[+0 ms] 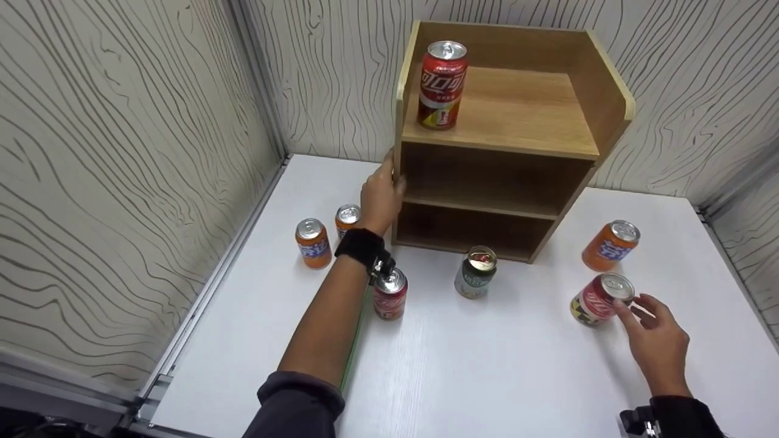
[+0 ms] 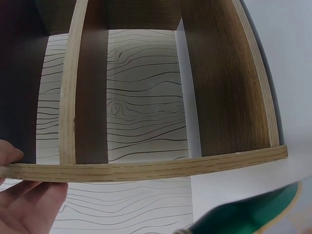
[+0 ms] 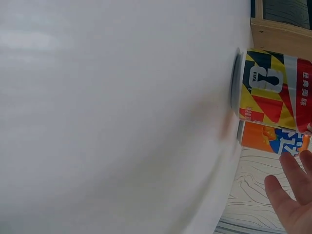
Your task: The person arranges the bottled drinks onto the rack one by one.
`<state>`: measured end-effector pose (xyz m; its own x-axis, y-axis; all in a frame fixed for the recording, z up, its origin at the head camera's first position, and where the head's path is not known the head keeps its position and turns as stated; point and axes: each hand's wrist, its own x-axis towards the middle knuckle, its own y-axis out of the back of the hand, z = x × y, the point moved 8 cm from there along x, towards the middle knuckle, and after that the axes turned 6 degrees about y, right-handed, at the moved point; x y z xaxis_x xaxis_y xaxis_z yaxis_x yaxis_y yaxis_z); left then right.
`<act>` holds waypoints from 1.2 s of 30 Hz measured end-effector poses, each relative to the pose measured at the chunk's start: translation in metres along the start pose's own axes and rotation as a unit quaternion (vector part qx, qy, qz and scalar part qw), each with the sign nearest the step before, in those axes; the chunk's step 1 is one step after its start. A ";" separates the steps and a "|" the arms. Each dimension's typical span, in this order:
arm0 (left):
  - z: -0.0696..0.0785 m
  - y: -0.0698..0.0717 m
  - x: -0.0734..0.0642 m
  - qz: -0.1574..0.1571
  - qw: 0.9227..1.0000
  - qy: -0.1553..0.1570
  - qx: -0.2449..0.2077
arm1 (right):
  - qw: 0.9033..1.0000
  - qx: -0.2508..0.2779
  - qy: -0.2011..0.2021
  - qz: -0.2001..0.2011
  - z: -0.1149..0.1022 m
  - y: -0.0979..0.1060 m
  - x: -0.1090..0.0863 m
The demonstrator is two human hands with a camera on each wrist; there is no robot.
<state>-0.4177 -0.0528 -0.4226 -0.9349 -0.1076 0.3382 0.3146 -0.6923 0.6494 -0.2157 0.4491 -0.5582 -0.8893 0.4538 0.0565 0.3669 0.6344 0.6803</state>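
Observation:
My left hand (image 1: 381, 198) grips the left side panel of a wooden shelf unit (image 1: 505, 149). In the left wrist view the thumb lies inside the panel (image 2: 146, 169) and the fingers outside it. On the right, my right hand (image 1: 660, 340) is at a red cola can (image 1: 590, 304) standing on the table, its thumb at the can's upper side. The right wrist view shows the other fingers (image 3: 292, 180) spread apart beside the cola can (image 3: 270, 87), not wrapped around it. Another red cola can (image 1: 443, 91) stands on the unit's top, at the left.
An orange soda can (image 1: 610, 246) stands behind the right cola can. Left of the unit are two more orange cans (image 1: 313, 246) (image 1: 347, 220). A red can (image 1: 389, 298) is beside the left wrist, and a dark green can (image 1: 475, 277) stands before the unit. Patterned walls (image 1: 341, 79) enclose the white table (image 1: 462, 377).

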 end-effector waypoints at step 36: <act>-0.002 -0.001 0.001 -0.003 1.000 0.007 0.015 | 0.996 0.024 -0.042 -0.071 -0.005 -0.041 0.017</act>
<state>-0.4190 -0.0536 -0.4237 -0.9390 -0.1141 0.3243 0.3135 -0.6715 0.6714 -0.2473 0.4275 -0.5819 -0.9078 0.4072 -0.1007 0.2539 0.7245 0.6408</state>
